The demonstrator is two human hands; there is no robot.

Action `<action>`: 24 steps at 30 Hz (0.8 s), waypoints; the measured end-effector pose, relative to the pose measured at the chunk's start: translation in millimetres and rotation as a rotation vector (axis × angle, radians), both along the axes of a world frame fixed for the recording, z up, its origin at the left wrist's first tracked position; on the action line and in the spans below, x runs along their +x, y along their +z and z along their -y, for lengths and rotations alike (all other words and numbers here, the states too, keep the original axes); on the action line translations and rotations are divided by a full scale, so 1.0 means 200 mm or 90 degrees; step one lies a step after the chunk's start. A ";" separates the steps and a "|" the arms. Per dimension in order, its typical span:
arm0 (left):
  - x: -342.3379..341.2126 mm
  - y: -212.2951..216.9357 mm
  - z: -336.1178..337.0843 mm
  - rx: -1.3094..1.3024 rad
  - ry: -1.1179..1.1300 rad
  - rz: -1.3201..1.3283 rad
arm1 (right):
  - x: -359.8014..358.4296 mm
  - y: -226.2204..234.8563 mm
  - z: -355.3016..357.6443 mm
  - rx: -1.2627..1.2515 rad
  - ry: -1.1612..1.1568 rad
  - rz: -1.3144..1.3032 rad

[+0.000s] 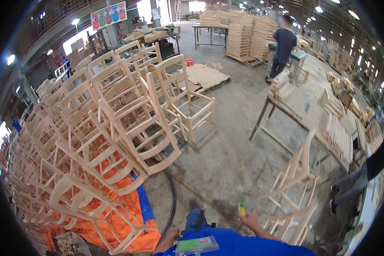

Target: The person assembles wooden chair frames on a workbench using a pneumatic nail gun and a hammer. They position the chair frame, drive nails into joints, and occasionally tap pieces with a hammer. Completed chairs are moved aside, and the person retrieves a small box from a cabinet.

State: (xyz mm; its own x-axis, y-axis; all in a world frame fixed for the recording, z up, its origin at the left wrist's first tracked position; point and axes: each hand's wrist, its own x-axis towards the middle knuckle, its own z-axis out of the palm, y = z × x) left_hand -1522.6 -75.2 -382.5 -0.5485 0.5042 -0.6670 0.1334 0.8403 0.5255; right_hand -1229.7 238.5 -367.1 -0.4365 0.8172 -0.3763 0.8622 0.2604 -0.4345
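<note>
My right hand (250, 222) is out in front of my right side, its fingers closed around a small yellow-and-green object (242, 210) whose kind I cannot make out. Close to its right stands a pale wooden chair frame (292, 182), apart from the hand. My left hand (171, 236) hangs low beside my left hip, and its fingers are too small and blurred to read. Left of it, a bare wooden chair frame (111, 219) rests tilted on an orange sheet (147, 239) with a blue edge.
Many seatless chair frames (136, 113) are piled on the left. A black hose (174, 200) curves over the floor. On the right, a long bench (292, 117) bears wooden parts. One person (284, 42) walks farther off; another person's legs (354, 183) show at right.
</note>
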 end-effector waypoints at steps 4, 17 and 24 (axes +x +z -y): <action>-0.78 0.11 -0.52 -0.216 -0.053 -0.056 | -0.09 0.04 -0.38 -0.058 -0.082 0.146; -2.32 0.28 -3.36 0.067 0.314 0.270 | -1.90 -0.14 -2.93 -0.046 -0.223 -0.103; -2.58 0.10 -4.65 -0.077 0.057 0.074 | -3.31 0.34 -4.60 -0.036 -0.001 -0.291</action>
